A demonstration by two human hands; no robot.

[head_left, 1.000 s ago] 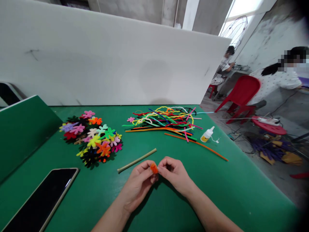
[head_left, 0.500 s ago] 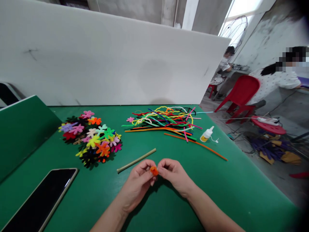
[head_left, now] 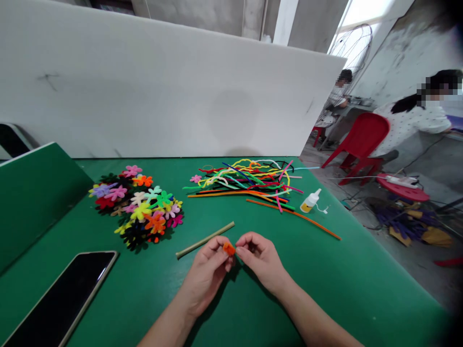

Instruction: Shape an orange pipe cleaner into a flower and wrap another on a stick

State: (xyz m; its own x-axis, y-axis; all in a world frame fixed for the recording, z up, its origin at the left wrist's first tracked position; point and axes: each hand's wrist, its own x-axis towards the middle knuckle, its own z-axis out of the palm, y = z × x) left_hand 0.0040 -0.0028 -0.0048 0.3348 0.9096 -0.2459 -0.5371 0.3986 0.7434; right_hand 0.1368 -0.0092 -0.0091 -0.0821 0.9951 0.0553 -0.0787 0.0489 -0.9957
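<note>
A small, fuzzy orange pipe cleaner piece (head_left: pixel 228 248), bent into a compact loop or petal shape, sits in the fingertips of my left hand (head_left: pixel 206 274). My left thumb and index finger pinch it. At its right edge, the thumb and index finger of my right hand (head_left: pixel 263 264) are pinched together and appear to grip its end; the exact contact is too small to see. Just beyond my left hand lies a thin greenish stick (head_left: pixel 205 240), slanted on the green table (head_left: pixel 152 294).
Colourful fuzzy flowers (head_left: pixel 141 210) are heaped at left, near a phone (head_left: pixel 65 299). Loose pipe cleaners (head_left: pixel 246 179) lie at the back, with one orange pipe cleaner (head_left: pixel 294 215) apart. A small glue bottle (head_left: pixel 310 200) stands at right. A white panel (head_left: pixel 162 96) borders the back.
The orange piece has turned slightly and shifted a little up and left between my fingers. Both hands have moved only slightly; the things on the table are the same.
</note>
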